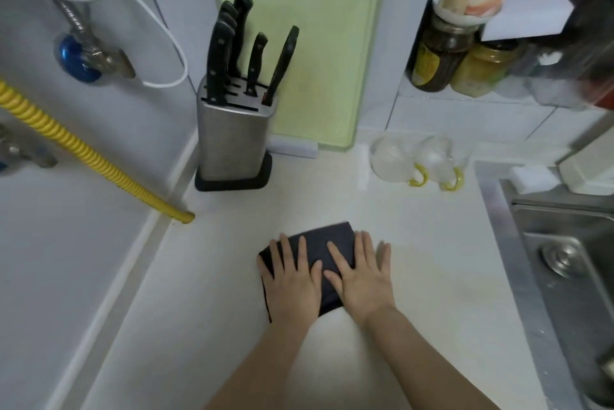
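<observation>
A dark folded cloth (319, 245) lies flat on the white countertop (432, 276) in front of me. My left hand (292, 280) presses on its left half with fingers straight and spread. My right hand (360, 276) lies flat on its right half, its outer fingers reaching past the cloth's edge onto the counter. Both palms cover much of the cloth, so only its far part and a strip between the hands show.
A steel knife block (232, 137) with black-handled knives stands at the back, a green cutting board (312, 54) leaning behind it. Two upturned glass cups (418, 158) sit to the right. A steel sink (561, 260) is at far right, a yellow corrugated hose (89, 150) at left, jars (442, 50) on a shelf.
</observation>
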Demonstrator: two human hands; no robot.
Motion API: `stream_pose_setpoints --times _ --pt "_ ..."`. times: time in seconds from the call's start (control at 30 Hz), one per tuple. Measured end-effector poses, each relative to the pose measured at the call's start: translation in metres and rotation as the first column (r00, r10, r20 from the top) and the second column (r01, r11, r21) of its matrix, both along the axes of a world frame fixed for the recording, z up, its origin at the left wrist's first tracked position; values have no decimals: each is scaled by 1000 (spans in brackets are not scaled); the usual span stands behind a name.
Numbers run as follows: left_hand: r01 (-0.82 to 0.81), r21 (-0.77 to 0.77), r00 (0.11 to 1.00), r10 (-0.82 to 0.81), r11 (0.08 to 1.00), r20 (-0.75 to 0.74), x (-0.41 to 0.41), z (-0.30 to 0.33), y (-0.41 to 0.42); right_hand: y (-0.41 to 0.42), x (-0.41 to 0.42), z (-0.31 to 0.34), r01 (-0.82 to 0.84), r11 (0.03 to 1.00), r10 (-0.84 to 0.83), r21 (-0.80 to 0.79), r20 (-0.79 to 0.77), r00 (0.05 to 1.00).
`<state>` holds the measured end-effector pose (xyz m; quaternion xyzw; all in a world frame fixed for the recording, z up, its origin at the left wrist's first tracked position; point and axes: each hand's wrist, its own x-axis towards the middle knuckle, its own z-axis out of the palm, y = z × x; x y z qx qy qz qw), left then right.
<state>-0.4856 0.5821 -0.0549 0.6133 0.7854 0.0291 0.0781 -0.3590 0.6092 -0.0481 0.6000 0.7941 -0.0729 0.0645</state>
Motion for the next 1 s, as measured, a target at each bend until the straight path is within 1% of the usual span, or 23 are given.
stream_pose_setpoints --times 0.23,0.47,0.77,0.83,1.0 --pt "125 15 992 -125 992 -6 54 0 34 19 60 -2 59 992 -58 114 -10 998" --pt "257 -33 967 -257 966 4 122 1 49 19 134 0 110 987 -111 120 2 994" --pt "450 -41 893 -451 892 0 204 4 55 5 219 1 220 966 -222 136 2 975" --pt "483 -45 875 -484 874 5 220 4 54 -1 236 -3 252 960 -252 124 -15 967" --pt "546 -69 837 -546 835 9 250 6 43 -27 263 -8 332 931 -323 151 -79 943"
